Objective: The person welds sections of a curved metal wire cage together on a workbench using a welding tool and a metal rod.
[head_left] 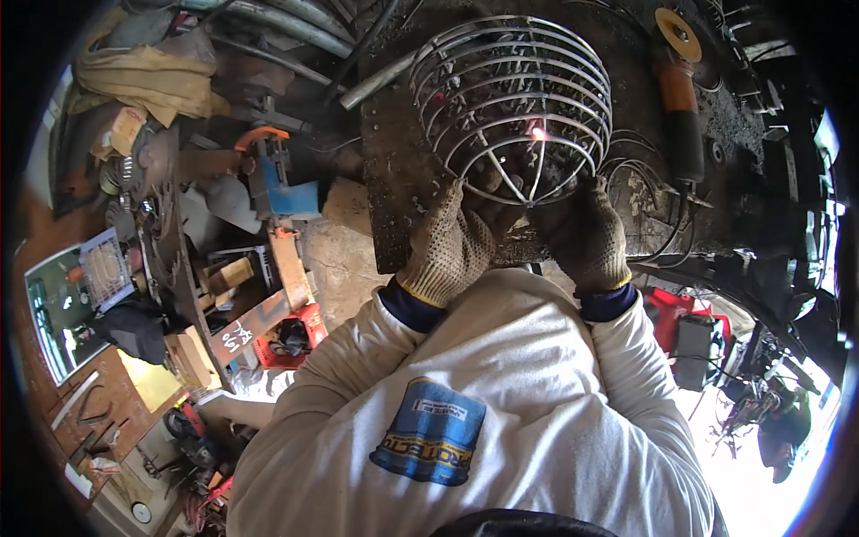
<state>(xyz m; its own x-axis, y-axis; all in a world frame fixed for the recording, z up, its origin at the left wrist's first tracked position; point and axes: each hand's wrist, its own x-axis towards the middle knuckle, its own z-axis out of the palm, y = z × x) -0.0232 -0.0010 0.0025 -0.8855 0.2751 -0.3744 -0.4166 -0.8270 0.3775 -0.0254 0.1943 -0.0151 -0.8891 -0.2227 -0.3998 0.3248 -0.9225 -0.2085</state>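
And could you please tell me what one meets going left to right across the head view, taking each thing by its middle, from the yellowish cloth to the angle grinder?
Yellowish cloth, blue object, left hand, wire cage, right hand, angle grinder.

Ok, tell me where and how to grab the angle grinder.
Take the angle grinder by its black rear body, probably with the right hand from the near side: that slim end points toward the person, while the disc sits at the far end. Mind the cord leaving the near end.
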